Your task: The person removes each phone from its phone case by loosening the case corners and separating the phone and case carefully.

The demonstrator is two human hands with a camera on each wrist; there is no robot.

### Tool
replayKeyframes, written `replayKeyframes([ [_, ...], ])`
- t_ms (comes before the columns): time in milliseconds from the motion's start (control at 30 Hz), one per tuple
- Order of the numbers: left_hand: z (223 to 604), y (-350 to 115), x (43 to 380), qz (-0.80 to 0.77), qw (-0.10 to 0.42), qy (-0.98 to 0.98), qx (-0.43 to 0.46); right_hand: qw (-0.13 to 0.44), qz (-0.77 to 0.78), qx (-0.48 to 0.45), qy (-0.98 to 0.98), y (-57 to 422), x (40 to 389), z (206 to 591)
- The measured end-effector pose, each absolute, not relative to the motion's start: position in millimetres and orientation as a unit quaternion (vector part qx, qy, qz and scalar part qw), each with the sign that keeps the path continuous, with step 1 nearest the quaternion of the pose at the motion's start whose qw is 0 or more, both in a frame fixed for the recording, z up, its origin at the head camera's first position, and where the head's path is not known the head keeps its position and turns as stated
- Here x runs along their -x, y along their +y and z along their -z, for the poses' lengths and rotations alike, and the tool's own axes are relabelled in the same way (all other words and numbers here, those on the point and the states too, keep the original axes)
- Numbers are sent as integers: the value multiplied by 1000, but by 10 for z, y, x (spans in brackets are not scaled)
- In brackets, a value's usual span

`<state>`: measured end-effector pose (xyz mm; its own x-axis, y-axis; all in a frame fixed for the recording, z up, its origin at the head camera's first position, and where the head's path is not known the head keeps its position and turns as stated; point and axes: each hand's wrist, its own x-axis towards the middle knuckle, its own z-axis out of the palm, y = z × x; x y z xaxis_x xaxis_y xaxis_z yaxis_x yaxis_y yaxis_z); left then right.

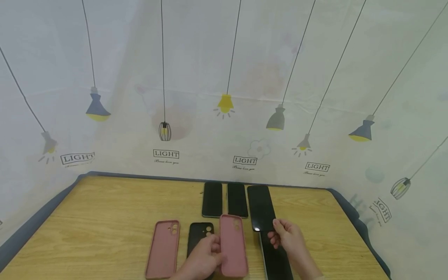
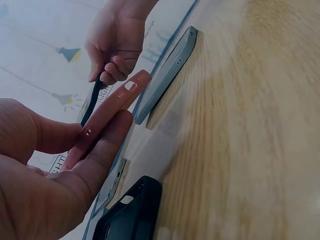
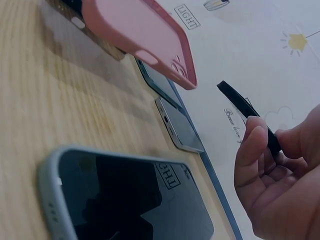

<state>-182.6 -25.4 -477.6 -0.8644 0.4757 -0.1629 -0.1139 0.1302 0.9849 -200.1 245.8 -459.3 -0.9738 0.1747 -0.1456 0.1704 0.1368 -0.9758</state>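
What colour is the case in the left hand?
The case is pink, clearest in the head view.

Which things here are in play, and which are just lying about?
In play:
pink case in left hand
black phone in right hand

Probably just lying about:
other pink case
black case
left rear phone
right rear phone
near phone

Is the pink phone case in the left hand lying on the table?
No, the left wrist view shows the left hand holding the pink phone case up off the wooden table.
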Motion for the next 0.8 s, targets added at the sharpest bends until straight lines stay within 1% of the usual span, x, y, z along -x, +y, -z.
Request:
replayKeyframes([
  [167,4792,-231,1813,-655,239,708,-116,5,-643,115,-757,2509,2078,4597],
  [800,4809,-172,1803,-635,237,728,-104,-6,-574,109,-811,2666,2377,4581],
])
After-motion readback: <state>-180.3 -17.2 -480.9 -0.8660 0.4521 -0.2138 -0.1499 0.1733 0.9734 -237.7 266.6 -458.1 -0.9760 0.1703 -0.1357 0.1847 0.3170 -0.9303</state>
